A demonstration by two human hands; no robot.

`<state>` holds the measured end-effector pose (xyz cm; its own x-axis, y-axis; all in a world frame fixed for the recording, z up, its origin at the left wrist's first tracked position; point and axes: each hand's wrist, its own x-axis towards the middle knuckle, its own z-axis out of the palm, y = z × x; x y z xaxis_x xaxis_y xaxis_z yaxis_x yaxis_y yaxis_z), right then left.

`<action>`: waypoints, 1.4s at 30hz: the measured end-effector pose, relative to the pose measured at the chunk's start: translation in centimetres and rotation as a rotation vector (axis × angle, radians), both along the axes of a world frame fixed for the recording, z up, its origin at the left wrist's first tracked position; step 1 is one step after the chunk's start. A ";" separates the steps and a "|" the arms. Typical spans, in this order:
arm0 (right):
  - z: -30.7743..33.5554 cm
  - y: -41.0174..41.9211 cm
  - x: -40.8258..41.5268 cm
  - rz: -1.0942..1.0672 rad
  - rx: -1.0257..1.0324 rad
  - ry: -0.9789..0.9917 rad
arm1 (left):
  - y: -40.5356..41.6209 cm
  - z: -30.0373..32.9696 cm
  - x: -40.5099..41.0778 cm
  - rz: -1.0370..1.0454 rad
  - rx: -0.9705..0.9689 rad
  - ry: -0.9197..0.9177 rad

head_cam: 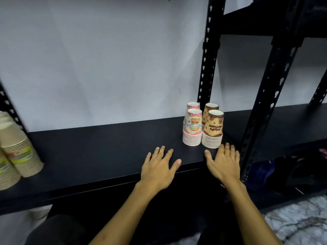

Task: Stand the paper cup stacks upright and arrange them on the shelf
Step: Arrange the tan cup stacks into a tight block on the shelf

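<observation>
Two pink-and-white paper cup stacks and two brown paper cup stacks stand upside down in a tight group at the right end of the black shelf. My left hand lies flat on the shelf with fingers spread, just left of and in front of the pink stacks. My right hand is flat too, its fingertips close to the base of the front brown stack. Neither hand holds anything.
Beige cup stacks with green and orange bands stand at the shelf's far left. A black perforated upright rises right of my right hand, another behind the cups. Dark items sit on a lower shelf at right.
</observation>
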<state>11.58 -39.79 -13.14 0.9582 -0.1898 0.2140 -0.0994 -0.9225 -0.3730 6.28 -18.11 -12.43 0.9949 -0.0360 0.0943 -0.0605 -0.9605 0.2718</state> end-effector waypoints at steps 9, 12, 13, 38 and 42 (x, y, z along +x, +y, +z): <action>-0.5 10.8 -7.5 0.159 -0.083 0.047 | 8.5 -0.2 -6.6 0.219 0.056 0.006; -0.2 14.5 -8.5 0.327 -0.170 0.042 | 11.3 -0.3 -8.8 0.337 0.136 -0.045; -0.1 15.7 -8.7 0.385 -0.189 0.036 | 12.3 -0.3 -9.5 0.373 0.168 -0.063; 5.2 40.7 -7.0 1.271 0.419 0.269 | 29.8 2.0 -17.7 0.961 -0.341 -0.520; 4.9 44.3 -6.8 1.294 0.651 0.293 | 31.6 2.6 -16.9 0.899 -0.496 -0.604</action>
